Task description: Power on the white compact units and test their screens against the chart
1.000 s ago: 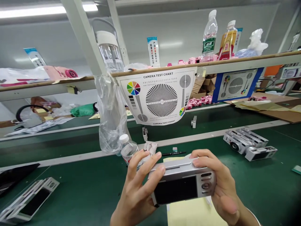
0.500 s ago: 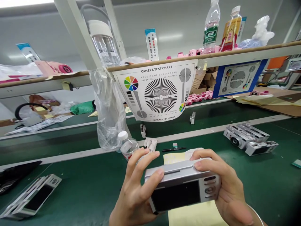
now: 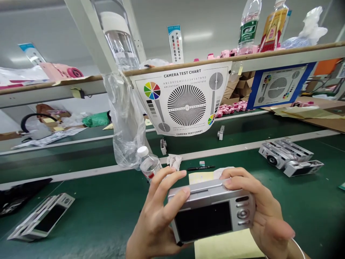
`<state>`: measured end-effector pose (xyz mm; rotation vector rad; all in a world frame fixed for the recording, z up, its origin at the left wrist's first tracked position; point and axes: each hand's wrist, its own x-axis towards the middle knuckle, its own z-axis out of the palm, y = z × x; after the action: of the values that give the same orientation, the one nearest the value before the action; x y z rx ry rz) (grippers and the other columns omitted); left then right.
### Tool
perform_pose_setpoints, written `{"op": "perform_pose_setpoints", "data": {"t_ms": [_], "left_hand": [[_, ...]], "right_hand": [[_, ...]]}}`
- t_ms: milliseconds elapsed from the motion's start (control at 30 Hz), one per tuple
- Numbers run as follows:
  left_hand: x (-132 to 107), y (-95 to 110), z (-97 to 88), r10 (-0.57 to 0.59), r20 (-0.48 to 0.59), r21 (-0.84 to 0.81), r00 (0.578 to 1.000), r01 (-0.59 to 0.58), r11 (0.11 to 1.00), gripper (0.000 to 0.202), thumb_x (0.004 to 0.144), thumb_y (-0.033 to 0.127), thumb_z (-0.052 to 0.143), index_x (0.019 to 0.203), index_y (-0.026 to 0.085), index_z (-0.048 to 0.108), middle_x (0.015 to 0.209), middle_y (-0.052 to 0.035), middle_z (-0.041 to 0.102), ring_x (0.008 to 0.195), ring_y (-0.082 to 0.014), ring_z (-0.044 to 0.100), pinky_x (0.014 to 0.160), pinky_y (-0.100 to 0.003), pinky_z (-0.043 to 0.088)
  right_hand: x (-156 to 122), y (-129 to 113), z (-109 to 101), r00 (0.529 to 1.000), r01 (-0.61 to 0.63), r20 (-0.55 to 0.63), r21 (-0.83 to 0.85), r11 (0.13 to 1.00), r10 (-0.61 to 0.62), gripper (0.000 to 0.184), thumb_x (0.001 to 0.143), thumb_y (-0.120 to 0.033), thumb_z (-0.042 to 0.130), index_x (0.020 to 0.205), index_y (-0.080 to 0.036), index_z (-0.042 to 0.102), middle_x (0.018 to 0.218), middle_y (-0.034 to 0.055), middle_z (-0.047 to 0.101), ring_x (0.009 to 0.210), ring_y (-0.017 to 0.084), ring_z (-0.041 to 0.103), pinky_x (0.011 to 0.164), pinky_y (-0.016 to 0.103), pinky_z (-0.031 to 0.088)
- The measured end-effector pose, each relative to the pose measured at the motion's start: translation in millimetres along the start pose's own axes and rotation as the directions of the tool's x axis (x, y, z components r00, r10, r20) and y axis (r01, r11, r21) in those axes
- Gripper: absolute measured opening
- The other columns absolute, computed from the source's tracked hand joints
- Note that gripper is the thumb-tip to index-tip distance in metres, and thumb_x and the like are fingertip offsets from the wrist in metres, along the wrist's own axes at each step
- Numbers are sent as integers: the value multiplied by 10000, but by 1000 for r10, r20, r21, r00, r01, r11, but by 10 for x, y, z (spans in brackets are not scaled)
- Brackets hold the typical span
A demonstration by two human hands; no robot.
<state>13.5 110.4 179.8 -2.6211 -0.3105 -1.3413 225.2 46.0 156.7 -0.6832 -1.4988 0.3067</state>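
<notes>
Both my hands hold a silver compact camera (image 3: 212,212) above the green bench, its dark rear screen turned toward me. My left hand (image 3: 155,219) grips its left end, fingers curled over the top edge. My right hand (image 3: 262,212) wraps the right end by the button pad, forefinger lying on the top plate. The lens side faces away, toward a sheet headed CAMERA TEST CHART (image 3: 183,100) hanging from the shelf. A yellow paper sheet (image 3: 229,244) lies under the camera.
Silver cameras lie in a group at right (image 3: 291,158) and at left (image 3: 43,217). A small water bottle (image 3: 148,163), crumpled tissue (image 3: 174,160) and a black pen (image 3: 201,167) sit behind my hands. A clear plastic bag (image 3: 126,122) hangs from the frame. Bottles (image 3: 249,25) stand on the shelf (image 3: 285,59).
The camera and both hands have shifted slightly right and nearer to me; the view has tipped a little. My grip is the same.
</notes>
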Motion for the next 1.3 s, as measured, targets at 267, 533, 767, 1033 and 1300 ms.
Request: {"op": "perform_pose_setpoints", "data": {"t_ms": [267, 533, 767, 1033, 1300], "left_hand": [[3, -9, 8, 14, -1, -15, 1000, -14, 1000, 504, 847, 340, 612, 1263, 140, 412, 1262, -202, 517, 1221, -344, 458, 984, -508, 411], [6, -22, 1, 14, 10, -34, 1000, -13, 999, 536, 826, 314, 627, 1279, 137, 402, 1264, -196, 509, 1233, -344, 441, 1003, -496, 389], [-7, -20, 18, 1, 16, -37, 1000, 0, 999, 548, 825, 337, 626, 1290, 147, 406, 1262, -197, 519, 1234, -347, 442, 993, -505, 398], [-38, -197, -3, -148, 23, -165, 989, 149, 975, 661, 780, 454, 672, 1334, 192, 427, 1221, -144, 591, 1216, -326, 468, 1011, -510, 431], [-117, -363, 141, -269, 138, -272, 953, 298, 915, 726, 681, 133, 703, 1323, 266, 390, 1273, -104, 531, 1226, -282, 492, 1058, -488, 401]], "right_hand": [[3, -2, -1, 1000, -8, -3, 8, 1000, 8, 573, 937, -663, 261, 1155, -299, 646, 1035, 32, 627, 950, 227, 581, 863, 369, 487], [-17, 16, -18, 995, -69, 71, 77, 995, 64, 543, 874, -722, 373, 1210, -360, 600, 1073, 1, 578, 994, 228, 518, 902, 355, 430], [-29, 28, 5, 995, -87, 57, 89, 992, 83, 527, 869, -716, 398, 1181, -353, 619, 1068, 5, 576, 975, 226, 524, 889, 350, 441], [13, -119, -61, 924, -301, 282, 125, 945, 257, 801, 797, -595, 653, 1465, -438, 240, 1338, 15, 535, 1087, 216, 640, 891, 297, 567], [-22, -91, -3, 934, -47, 347, -103, 994, 80, 969, 705, -392, 822, 1488, -378, 252, 1443, 16, 476, 1316, 193, 482, 1021, 203, 478]]}}
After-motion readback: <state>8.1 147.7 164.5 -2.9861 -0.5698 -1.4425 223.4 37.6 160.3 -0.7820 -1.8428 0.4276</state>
